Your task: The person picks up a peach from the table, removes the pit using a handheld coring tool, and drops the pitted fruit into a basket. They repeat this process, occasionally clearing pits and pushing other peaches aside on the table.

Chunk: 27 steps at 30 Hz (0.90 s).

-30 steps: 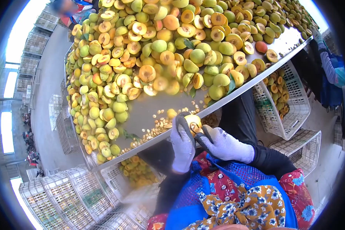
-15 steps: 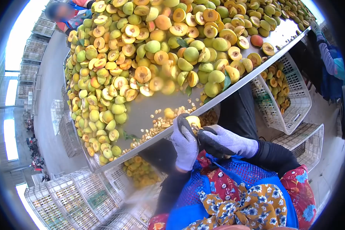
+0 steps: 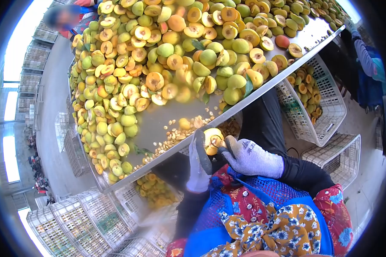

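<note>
- The knitted glove on the left hand [image 3: 198,167] is shown in pale grey-white, with a dark grey coating on the fingers.
- The same grey-white and dark grey are seen on the right hand [image 3: 249,157], with faint dark print on its back.
- The halved fruit [image 3: 213,138] is coloured yellow-orange around a brown hollow.
- The fruit pile [image 3: 158,64] in the upper frame is mixed green, yellow and orange.
- The table [image 3: 158,122] is finished in dull silver-grey.
- The pits [image 3: 176,136] are coloured pale tan.
- The crate [image 3: 330,120] at right is patterned as a white lattice.
- A blue mesh apron [image 3: 266,197] is worn over red floral cloth.
- The scarf [image 3: 278,227] at bottom centre is printed mustard with blue and white flowers.
- The sleeve [image 3: 304,173] is black.
</note>
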Tool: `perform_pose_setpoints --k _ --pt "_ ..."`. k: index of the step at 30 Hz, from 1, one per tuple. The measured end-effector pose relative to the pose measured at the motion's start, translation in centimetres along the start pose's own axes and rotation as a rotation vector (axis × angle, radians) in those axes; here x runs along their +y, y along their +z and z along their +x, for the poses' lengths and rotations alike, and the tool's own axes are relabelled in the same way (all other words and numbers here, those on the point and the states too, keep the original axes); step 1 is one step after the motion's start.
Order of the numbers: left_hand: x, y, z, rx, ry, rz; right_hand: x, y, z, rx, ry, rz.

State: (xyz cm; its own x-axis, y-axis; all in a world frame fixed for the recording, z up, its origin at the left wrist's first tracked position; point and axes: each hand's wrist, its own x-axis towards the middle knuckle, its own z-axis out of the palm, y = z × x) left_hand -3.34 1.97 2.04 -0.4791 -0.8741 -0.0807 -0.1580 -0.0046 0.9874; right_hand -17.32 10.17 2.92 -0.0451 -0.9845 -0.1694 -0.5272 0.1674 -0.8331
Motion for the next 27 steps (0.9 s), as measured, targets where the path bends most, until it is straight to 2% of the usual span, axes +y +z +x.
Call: perform_pose_setpoints --k 1,2,4,6,8,9,10,11,12,13,14,18,20,21,22,24,26,27 --pt "0.0 0.1 -0.1 0.009 0.016 0.046 0.0 0.1 0.0 -0.006 0.002 -0.003" --pt "-0.7 -0.3 -0.2 -0.004 0.233 0.327 0.1 0.1 -0.1 -0.012 0.005 -0.007" --pt "-3.2 -1.0 -0.7 0.079 0.463 0.762 0.2 0.5 -0.2 -0.033 -0.046 -0.038" --pt "-5.4 -0.4 -1.0 0.285 0.503 1.028 0.5 0.6 -0.3 -0.050 -0.143 -0.132" --pt "-2.0 1.3 -1.0 0.272 -0.165 0.009 2.9 1.4 -0.7 -0.079 -0.455 -0.388" --pt "-0.9 1.9 -1.2 0.320 -0.070 0.141 2.9 2.0 -0.7 -0.090 -0.232 -0.057" --pt "0.0 1.9 -1.3 0.274 -0.071 0.088 2.9 2.6 -0.5 -0.079 -0.025 0.293" --pt "0.1 1.8 -1.8 0.288 -0.061 0.269 3.2 2.8 -0.3 -0.188 0.072 0.479" --pt "-0.2 1.8 -2.0 0.266 0.011 0.301 3.3 2.5 -0.3 -0.208 0.035 0.570" --pt "-0.6 1.7 -2.2 0.252 0.003 0.298 3.4 2.1 -0.4 -0.232 0.000 0.662" --pt "-0.5 1.8 -2.0 0.251 -0.011 0.309 3.1 1.7 -0.5 -0.183 -0.165 0.638" --pt "-0.3 1.1 -1.4 0.052 -0.175 0.332 1.3 1.3 -1.5 -0.232 0.188 0.366" --pt "-0.7 1.5 -1.6 0.055 -0.178 0.379 5.1 3.4 -1.5 -0.244 -0.123 0.399" --pt "-1.9 1.4 -1.8 0.044 -0.126 0.407 5.4 3.6 -1.5 -0.299 -0.110 0.530" --pt "-4.1 1.4 -2.1 0.117 0.030 0.460 5.6 3.8 -1.5 -0.354 -0.091 0.660" --pt "-3.8 1.6 -2.3 0.156 0.227 0.456 4.3 2.6 -1.6 -0.265 -0.305 0.566" --pt "-3.6 0.8 -2.0 0.077 0.157 0.230 3.3 2.0 -1.3 -0.152 -0.478 0.403" --pt "-3.7 0.6 -1.9 0.083 0.192 0.182 3.0 2.1 -1.3 -0.203 -0.375 0.428"
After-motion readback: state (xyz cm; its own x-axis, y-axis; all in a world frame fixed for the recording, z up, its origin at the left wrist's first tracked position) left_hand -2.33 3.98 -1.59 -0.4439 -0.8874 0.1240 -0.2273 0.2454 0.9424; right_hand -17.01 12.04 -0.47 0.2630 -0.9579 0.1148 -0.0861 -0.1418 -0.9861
